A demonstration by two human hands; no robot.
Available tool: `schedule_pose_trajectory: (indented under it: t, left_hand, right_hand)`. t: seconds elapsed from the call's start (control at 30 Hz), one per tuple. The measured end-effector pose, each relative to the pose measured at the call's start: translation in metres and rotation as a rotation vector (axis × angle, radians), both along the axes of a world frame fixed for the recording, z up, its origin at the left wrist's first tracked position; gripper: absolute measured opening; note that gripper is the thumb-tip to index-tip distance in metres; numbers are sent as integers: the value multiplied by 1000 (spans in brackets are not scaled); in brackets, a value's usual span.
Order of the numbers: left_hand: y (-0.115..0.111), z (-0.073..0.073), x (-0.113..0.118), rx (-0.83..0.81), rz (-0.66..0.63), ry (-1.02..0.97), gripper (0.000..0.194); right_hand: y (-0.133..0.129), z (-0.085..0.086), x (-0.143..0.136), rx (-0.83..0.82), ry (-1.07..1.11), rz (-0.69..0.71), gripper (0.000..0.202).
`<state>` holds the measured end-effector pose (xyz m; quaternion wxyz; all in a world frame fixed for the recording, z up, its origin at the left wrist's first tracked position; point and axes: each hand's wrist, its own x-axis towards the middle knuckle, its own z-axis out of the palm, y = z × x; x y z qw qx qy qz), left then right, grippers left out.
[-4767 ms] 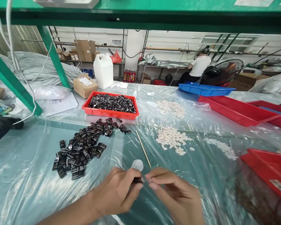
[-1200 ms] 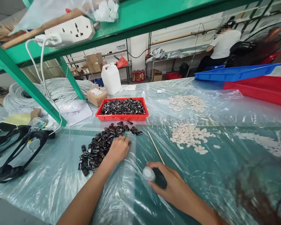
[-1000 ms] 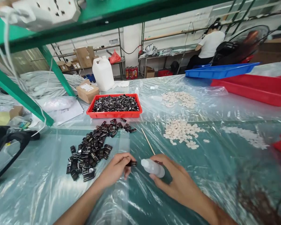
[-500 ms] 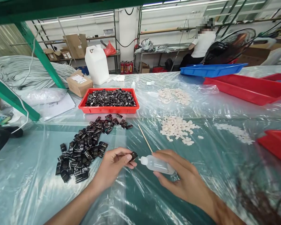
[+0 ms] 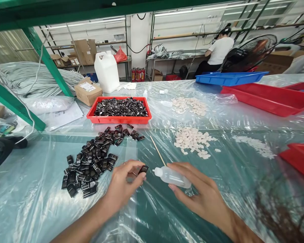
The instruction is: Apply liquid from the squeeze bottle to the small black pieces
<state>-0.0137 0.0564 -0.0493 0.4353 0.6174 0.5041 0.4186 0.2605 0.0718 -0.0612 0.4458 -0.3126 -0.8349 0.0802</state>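
Pinching one small glossy black plastic clip [image 5: 143, 169] between thumb and fingertips, left hand [image 5: 124, 184], fingers clamped on it just above the plastic-sheeted green surface [image 5: 40, 202]. Right hand [image 5: 197, 195] wrapped round a small translucent squeeze bottle [image 5: 172, 177], fingers closed on its body, white nozzle aimed leftward and almost touching the clip. Judged as mid-cycle: one piece picked up and presented to the nozzle, whether any drop is out yet too small to tell.

Head view, nearer ground: loose heap of the same black clips [image 5: 91, 162] spread just left of the left hand, many pieces, apparently the stock waiting to be handled. Thin wooden stick [image 5: 157, 155] lying flat just beyond both hands, untouched. Pile of small white plastic parts [image 5: 192, 141] to the right of the stick, well apart from the hands; two further white scatterings farther back and farther right.

Head view, farther ground: shallow red plastic tray [image 5: 116, 119] brimming with black clips, behind the loose heap; cannot tell whether those are finished or still waiting. White plastic jerrycan [image 5: 106, 71] and small brown cardboard box [image 5: 87, 91] behind the tray. Long blue tray [image 5: 230, 78] and long red trays [image 5: 268, 101] at the right. Another person in a white shirt [image 5: 219, 50] seated at a distant bench, back turned.

Judged overall: large share of the work left, given the size of the loose heap.
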Motion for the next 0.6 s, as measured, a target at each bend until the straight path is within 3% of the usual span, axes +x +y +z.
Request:
schedule_pose_trajectory:
  t: [0.13, 0.23, 0.47, 0.6]
  left_hand:
    - [-6, 5, -2, 444, 20, 277, 29]
    - [-4, 11, -3, 758, 37, 524, 23]
    - [-1, 18, -4, 848, 29, 648, 17]
    - [-3, 19, -3, 844, 17, 659, 17]
  right_hand:
    - [-2, 3, -1, -8, 21, 21, 52]
    - [-2, 5, -1, -7, 16, 39, 48]
    - [-4, 7, -2, 73, -24, 52, 53]
    - [-12, 8, -1, 110, -25, -5, 46]
